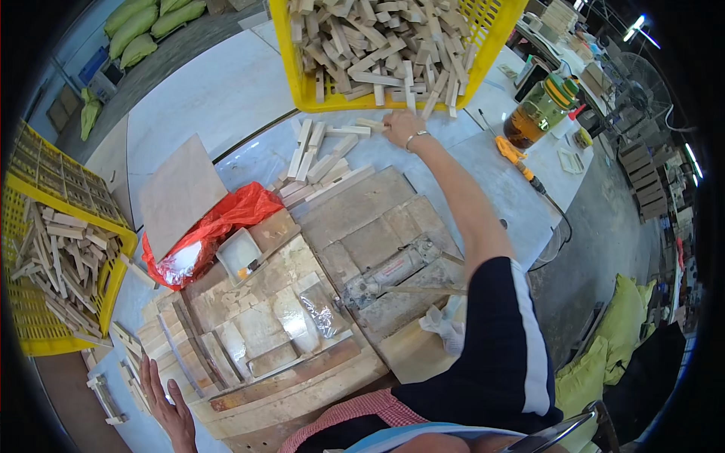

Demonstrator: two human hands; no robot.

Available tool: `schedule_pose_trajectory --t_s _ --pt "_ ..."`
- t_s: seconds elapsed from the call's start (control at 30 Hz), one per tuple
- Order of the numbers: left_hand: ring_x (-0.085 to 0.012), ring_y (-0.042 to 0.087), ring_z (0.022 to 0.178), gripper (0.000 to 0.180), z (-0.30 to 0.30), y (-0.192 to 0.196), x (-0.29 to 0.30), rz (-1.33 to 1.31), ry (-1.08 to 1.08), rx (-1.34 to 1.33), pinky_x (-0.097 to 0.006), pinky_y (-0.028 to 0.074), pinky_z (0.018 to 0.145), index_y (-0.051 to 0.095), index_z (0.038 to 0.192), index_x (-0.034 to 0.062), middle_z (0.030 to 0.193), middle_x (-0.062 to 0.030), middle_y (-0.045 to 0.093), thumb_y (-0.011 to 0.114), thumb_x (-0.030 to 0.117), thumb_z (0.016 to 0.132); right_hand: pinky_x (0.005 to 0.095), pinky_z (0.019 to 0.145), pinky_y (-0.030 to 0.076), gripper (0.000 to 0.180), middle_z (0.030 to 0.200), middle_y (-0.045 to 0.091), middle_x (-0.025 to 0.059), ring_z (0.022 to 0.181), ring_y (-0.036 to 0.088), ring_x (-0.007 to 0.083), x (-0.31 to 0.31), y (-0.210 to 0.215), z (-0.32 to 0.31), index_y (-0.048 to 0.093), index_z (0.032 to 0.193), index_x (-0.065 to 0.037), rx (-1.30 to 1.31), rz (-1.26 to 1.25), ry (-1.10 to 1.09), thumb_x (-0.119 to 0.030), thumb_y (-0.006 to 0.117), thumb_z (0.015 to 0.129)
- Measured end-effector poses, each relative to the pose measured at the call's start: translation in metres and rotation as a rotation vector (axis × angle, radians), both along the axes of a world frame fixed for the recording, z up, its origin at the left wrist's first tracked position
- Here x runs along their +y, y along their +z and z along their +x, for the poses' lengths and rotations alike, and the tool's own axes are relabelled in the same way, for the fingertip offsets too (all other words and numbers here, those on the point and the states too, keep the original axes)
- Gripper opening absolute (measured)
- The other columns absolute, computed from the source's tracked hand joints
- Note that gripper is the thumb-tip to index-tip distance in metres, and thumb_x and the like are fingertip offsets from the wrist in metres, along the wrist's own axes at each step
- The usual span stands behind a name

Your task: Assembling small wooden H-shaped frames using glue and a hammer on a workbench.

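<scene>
Numerous rough, square-cut wooden sticks (68, 257) are filling a slotted yellow crate (23, 313) beside the table's (211, 83) left edge. The left hand (170, 411) is hanging open, empty, beside a stained board's (302, 395) near-left corner. Toward the far edge, the right hand (402, 127) is touching a pale stick (369, 123); whether it is gripping cannot be told.

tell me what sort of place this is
Most likely a woodworking workshop: cut wooden pieces fill a yellow crate, and an orange corded tool lies on the white table.
</scene>
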State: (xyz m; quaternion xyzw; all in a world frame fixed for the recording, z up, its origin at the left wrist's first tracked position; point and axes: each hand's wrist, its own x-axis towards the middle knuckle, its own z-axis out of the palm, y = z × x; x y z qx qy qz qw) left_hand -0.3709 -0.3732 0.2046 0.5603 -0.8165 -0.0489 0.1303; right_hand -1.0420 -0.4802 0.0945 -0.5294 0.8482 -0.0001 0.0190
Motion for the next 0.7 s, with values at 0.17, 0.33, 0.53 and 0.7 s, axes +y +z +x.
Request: schedule_pose_trajectory --t_s 0.17,0.33,0.53,0.7 --pt "-0.0326 0.035 0.134 0.041 -0.002 0.011 0.008 0.006 0.011 -0.043 -0.044 0.028 0.110 0.043 0.137 0.0021 0.143 -0.0167 0.039 0.042 0.014 0.098 0.0360 0.075 0.051 0.041 0.086 0.069 0.0113 0.080 0.065 0.0272 0.014 0.045 0.048 0.072 0.092 -0.012 -0.404 -0.015 0.408 -0.050 0.062 0.080" --pt "-0.0331 0.036 0.133 0.041 -0.004 0.012 0.010 0.009 0.014 -0.034 -0.044 0.029 0.109 0.043 0.136 0.0011 0.142 -0.0173 0.040 0.043 0.014 0.098 0.0383 0.078 0.051 0.051 0.079 0.068 0.0124 0.083 0.066 0.0283 -0.058 0.067 0.080 0.073 0.097 -0.017 -0.312 -0.092 0.378 -0.060 0.051 0.082" --pt "-0.0352 0.037 0.133 0.041 0.007 0.016 0.025 0.009 0.037 -0.017 -0.044 0.030 0.108 0.043 0.136 -0.0002 0.140 -0.0191 0.042 0.044 0.013 0.097 0.0401 0.091 0.047 0.046 0.107 0.063 0.0124 0.108 0.057 0.0296 -0.089 0.037 0.164 0.071 0.104 -0.018 -0.035 -0.070 0.486 -0.054 0.055 0.081" --pt "-0.0343 0.040 0.130 0.041 0.024 0.018 0.043 -0.042 0.035 0.030 -0.043 0.031 0.108 0.045 0.134 0.0007 0.139 -0.0191 0.044 0.048 0.011 0.095 0.0425 0.104 0.035 0.037 0.117 0.057 0.0120 0.113 0.051 0.0313 -0.038 0.041 0.145 0.071 0.101 -0.014 -0.152 0.244 0.603 -0.043 0.059 0.081"
